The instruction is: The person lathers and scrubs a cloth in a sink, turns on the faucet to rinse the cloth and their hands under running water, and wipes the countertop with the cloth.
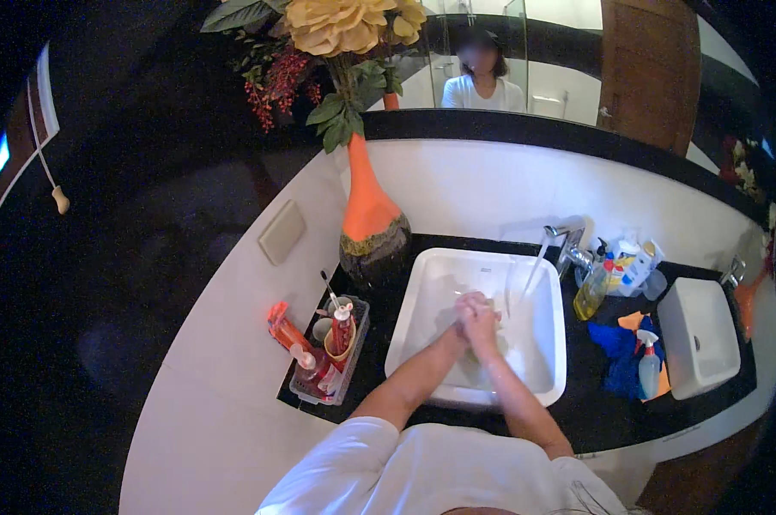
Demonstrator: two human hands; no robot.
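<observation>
Over the white square sink (422, 292) my two hands are pressed together, closed around each other. My left hand (467, 306) comes in from the left, and my right hand (482, 324) overlaps it. Anything between the palms is hidden. A pale greenish patch shows beside the fingers and below the wrists; I cannot make out what it is. Water runs from the chrome faucet (568, 245) at the back right of the basin, a little right of my hands.
Left of the sink stands a clear basket (354, 360) with toothbrush, tubes and pump bottle; behind it, an orange vase (371, 202) with flowers. To the right are a yellow liquid bottle (590, 296), a blue cloth (611, 348), a spray bottle (649, 369) and a small white basin (706, 378).
</observation>
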